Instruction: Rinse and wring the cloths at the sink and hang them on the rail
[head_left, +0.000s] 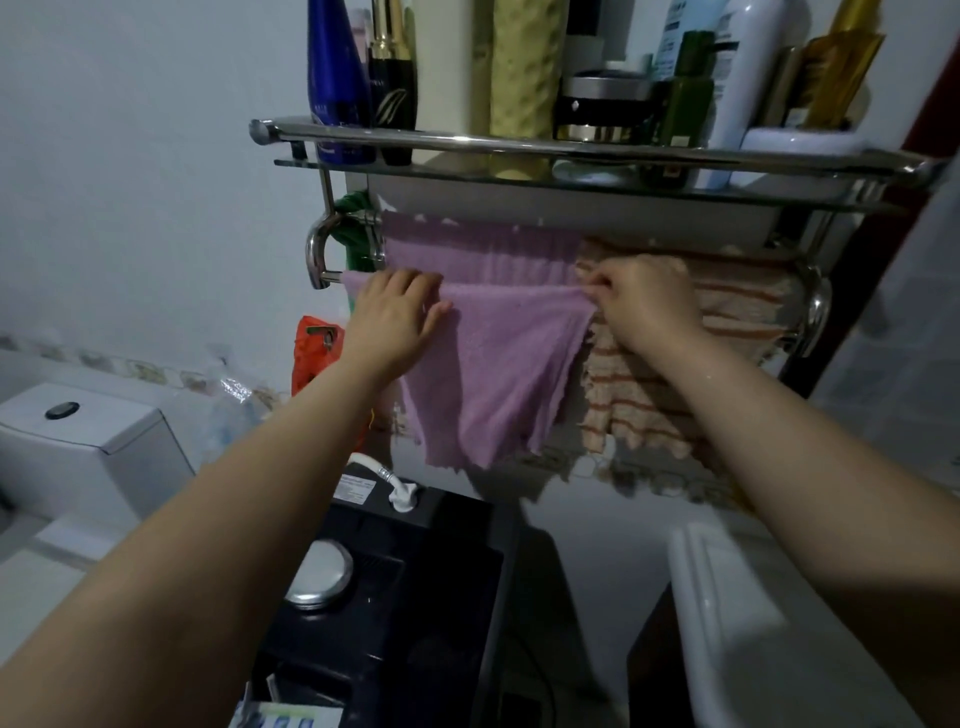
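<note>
Frayed purple cloth (493, 364) draped over rail (317, 260), probably damp.

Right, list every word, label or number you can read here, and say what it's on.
None can be read.
Blue bottle: pale print, blurred.
White bottle: dark label lines, too blurred.
Sticker on black appliance: too small.
Packet at bottom edge: print blurred.

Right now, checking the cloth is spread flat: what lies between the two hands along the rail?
In the head view, only the purple cloth spans between the left hand and right hand, draped over the rail; nothing else sits there.
</note>
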